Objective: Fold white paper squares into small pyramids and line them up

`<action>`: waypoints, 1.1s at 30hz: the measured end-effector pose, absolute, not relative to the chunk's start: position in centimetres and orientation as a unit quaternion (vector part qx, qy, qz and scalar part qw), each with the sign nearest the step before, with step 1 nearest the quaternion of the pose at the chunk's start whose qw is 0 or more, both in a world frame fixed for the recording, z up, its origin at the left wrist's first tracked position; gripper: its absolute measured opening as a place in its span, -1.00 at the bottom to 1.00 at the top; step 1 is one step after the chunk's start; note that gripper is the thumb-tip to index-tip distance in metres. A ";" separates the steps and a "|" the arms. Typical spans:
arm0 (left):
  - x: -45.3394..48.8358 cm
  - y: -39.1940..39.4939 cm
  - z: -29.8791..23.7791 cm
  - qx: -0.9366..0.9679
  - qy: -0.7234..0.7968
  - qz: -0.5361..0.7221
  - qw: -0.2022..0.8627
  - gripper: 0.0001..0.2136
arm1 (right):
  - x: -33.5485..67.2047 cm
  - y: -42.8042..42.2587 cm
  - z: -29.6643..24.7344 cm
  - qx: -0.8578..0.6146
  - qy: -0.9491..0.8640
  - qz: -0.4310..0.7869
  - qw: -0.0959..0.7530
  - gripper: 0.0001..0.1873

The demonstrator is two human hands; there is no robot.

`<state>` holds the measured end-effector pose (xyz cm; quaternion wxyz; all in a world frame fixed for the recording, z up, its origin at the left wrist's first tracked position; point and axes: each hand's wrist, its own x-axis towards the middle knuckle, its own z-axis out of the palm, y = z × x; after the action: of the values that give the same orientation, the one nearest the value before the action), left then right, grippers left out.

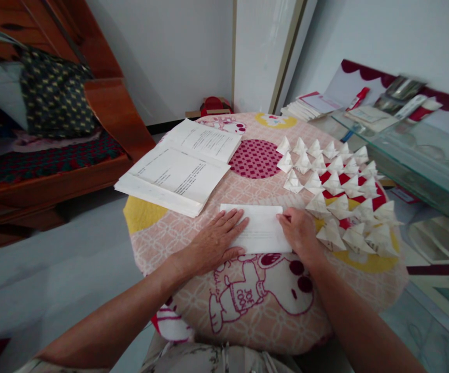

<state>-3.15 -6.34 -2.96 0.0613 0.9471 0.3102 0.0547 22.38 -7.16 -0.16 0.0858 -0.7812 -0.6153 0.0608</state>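
A white folded sheet of paper (261, 228) lies flat on the round cloth-covered table in front of me. My left hand (220, 235) rests on its left end, palm down with the fingers stretched out. At the right edge my right hand (298, 228) is closed, thumb and curled fingers at the paper's border. Several rows of small pointed folded-paper shapes (335, 186) stand just beyond my right hand. To the upper left, two stacks of printed sheets (181, 181) lie partly overlapping, apart from my hands.
The patterned tablecloth (193, 316) covers the round table. On the right stands a glass shelf (415, 145) with a red marker (359, 98), a metal cup (403, 88) and papers. A wooden bench (111, 114) at the left holds a dark patterned bag (55, 93).
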 end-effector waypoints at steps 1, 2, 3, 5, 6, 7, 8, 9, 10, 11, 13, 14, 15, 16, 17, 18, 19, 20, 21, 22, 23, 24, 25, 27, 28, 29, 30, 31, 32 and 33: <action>-3.2 -6.4 -2.9 0.947 0.310 0.053 0.060 -0.29 | 22.4 -7.2 -0.1 -0.781 -0.617 0.059 0.082 -0.74; -3.2 -6.4 -2.9 0.948 0.310 0.053 0.059 -0.30 | 22.3 -7.2 -0.1 -0.781 -0.617 0.055 0.077 -0.74; -3.1 -6.4 -2.9 0.948 0.309 0.054 0.058 -0.30 | 22.3 -7.3 0.0 -0.782 -0.617 0.053 0.071 -0.74; -3.1 -6.4 -2.8 0.948 0.308 0.057 0.059 -0.30 | 22.1 -7.3 0.1 -0.784 -0.617 0.052 0.056 -0.74; -3.1 -6.3 -2.8 0.947 0.309 0.058 0.059 -0.30 | 22.1 -7.2 0.1 -0.786 -0.615 0.053 0.049 -0.74; -3.1 -6.3 -2.8 0.947 0.310 0.057 0.059 -0.30 | 22.0 -7.2 0.2 -0.788 -0.612 0.054 0.043 -0.73; -3.1 -6.4 -2.8 0.947 0.311 0.056 0.058 -0.29 | 22.0 -7.2 0.2 -0.790 -0.609 0.055 0.040 -0.73; -3.1 -6.4 -2.8 0.947 0.311 0.054 0.058 -0.29 | 21.9 -7.1 0.3 -0.791 -0.607 0.056 0.040 -0.73; -3.1 -6.4 -2.7 0.947 0.312 0.052 0.058 -0.29 | 21.9 -7.1 0.3 -0.792 -0.606 0.055 0.041 -0.73; -3.1 -6.4 -2.7 0.947 0.312 0.051 0.058 -0.30 | 21.9 -7.1 0.3 -0.793 -0.606 0.054 0.043 -0.73; -3.1 -6.4 -2.6 0.947 0.312 0.054 0.059 -0.30 | 21.9 -7.1 0.3 -0.791 -0.608 0.053 0.046 -0.73; -3.1 -6.4 -2.6 0.947 0.312 0.056 0.059 -0.30 | 21.9 -7.2 0.3 -0.790 -0.610 0.051 0.048 -0.73; -3.1 -6.5 -2.5 0.946 0.313 0.057 0.058 -0.30 | 22.0 -7.2 0.2 -0.788 -0.612 0.049 0.050 -0.73; -3.1 -6.5 -2.5 0.946 0.313 0.058 0.057 -0.30 | 22.0 -7.2 0.2 -0.786 -0.614 0.048 0.053 -0.73; -3.1 -6.5 -2.5 0.946 0.314 0.058 0.056 -0.30 | 22.0 -7.2 0.1 -0.784 -0.616 0.046 0.057 -0.72; -3.1 -6.5 -2.6 0.946 0.315 0.057 0.056 -0.30 | 22.0 -7.2 0.0 -0.785 -0.615 0.045 0.060 -0.72; -3.1 -6.5 -2.6 0.945 0.316 0.055 0.055 -0.30 | 22.1 -7.2 -0.1 -0.786 -0.614 0.044 0.062 -0.72; -3.0 -6.5 -2.6 0.945 0.317 0.056 0.056 -0.30 | 22.1 -7.2 -0.1 -0.786 -0.613 0.043 0.062 -0.72; -3.0 -6.5 -2.6 0.945 0.317 0.057 0.056 -0.30 | 22.1 -7.2 -0.2 -0.787 -0.612 0.042 0.062 -0.72; -3.0 -6.5 -2.7 0.945 0.317 0.059 0.057 -0.30 | 22.1 -7.2 -0.2 -0.787 -0.612 0.041 0.061 -0.71; -3.0 -6.4 -2.7 0.945 0.316 0.061 0.058 -0.30 | 22.1 -7.2 -0.2 -0.787 -0.613 0.042 0.059 -0.71; -3.1 -6.4 -2.7 0.945 0.315 0.062 0.060 -0.30 | 22.1 -7.1 -0.1 -0.787 -0.613 0.043 0.058 -0.71; -3.1 -6.4 -2.6 0.945 0.314 0.061 0.062 -0.30 | 22.0 -7.1 -0.1 -0.787 -0.613 0.045 0.056 -0.71; -3.1 -6.4 -2.5 0.945 0.315 0.058 0.068 -0.30 | 22.0 -7.1 0.1 -0.788 -0.611 0.050 0.052 -0.71; -3.1 -6.4 -2.5 0.944 0.316 0.057 0.071 -0.31 | 22.0 -7.1 0.2 -0.789 -0.611 0.051 0.051 -0.71; -3.1 -6.4 -2.4 0.944 0.317 0.058 0.073 -0.31 | 21.9 -7.1 0.3 -0.789 -0.611 0.051 0.049 -0.71; -3.1 -6.5 -2.4 0.943 0.317 0.060 0.074 -0.31 | 21.9 -7.1 0.4 -0.789 -0.611 0.049 0.047 -0.71; -3.1 -6.5 -2.4 0.943 0.317 0.063 0.076 -0.31 | 21.9 -7.1 0.4 -0.789 -0.611 0.047 0.045 -0.71; -3.1 -6.5 -2.4 0.943 0.316 0.065 0.077 -0.31 | 21.8 -7.1 0.5 -0.788 -0.613 0.046 0.044 -0.71; -3.1 -6.5 -2.4 0.943 0.316 0.066 0.078 -0.31 | 21.8 -7.2 0.5 -0.787 -0.614 0.045 0.042 -0.71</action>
<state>-3.11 -6.47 -2.44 0.0778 0.9432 0.3162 0.0664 21.81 -7.15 0.52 0.0422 -0.7867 -0.6143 0.0451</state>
